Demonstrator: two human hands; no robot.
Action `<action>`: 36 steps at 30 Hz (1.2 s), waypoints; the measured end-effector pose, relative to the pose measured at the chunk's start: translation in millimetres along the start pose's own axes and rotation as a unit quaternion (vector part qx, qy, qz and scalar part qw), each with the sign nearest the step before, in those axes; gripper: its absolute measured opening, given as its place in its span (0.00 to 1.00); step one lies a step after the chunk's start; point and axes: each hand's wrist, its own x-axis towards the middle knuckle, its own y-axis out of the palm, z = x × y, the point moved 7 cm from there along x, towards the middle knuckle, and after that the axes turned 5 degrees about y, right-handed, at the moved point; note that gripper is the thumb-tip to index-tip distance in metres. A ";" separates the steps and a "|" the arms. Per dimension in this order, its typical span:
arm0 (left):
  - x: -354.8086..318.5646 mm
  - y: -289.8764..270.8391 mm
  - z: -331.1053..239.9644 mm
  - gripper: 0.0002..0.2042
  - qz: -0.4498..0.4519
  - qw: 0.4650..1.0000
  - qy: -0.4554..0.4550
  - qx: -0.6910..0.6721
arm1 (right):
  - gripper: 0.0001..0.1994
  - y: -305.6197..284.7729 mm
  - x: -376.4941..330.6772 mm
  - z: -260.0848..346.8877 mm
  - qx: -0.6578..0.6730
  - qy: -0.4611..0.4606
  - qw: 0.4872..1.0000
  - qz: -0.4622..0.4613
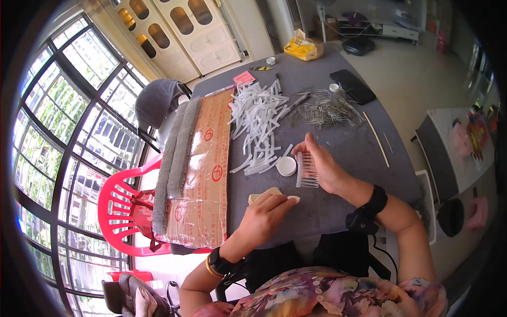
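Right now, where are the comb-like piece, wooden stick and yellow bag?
Comb-like piece point(300, 170), head view: middle of its spine.
Wooden stick point(376, 139), head view: mid-length.
Yellow bag point(303, 49), head view: its side.

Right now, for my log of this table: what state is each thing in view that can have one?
Right hand: holding the comb-like strip
Comb-like strip: raised, wires in a row
Left hand: curled at a beige pad, exact hold unclear
White plastic strips: loose, heaped
Thin metal wires: loose, scattered
Wooden stick: lying flat
Taped cardboard: flat, printed
Yellow plastic bag: crumpled
Cabinet doors: shut
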 end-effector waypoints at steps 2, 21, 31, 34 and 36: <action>-15.1 -0.7 13.8 0.16 -0.001 0.999 -0.035 0.004 | 0.28 -2.3 0.0 5.0 -0.011 -0.010 1.000 -0.006; 37.3 -30.9 -6.8 0.11 -0.090 0.959 0.112 0.243 | 0.28 12.8 -6.5 -7.4 0.073 0.100 0.991 0.059; 35.9 -32.8 -14.6 0.14 -0.126 0.950 0.182 0.221 | 0.31 23.8 -14.5 -9.4 0.080 0.130 0.980 0.129; 35.9 -34.9 -18.8 0.13 -0.132 0.956 0.183 0.189 | 0.34 23.7 -9.3 -13.0 0.077 0.154 0.977 0.128; 34.5 -37.4 5.2 0.08 -0.180 0.983 -0.002 -0.039 | 0.36 12.4 -4.6 -8.4 0.053 0.146 0.981 0.114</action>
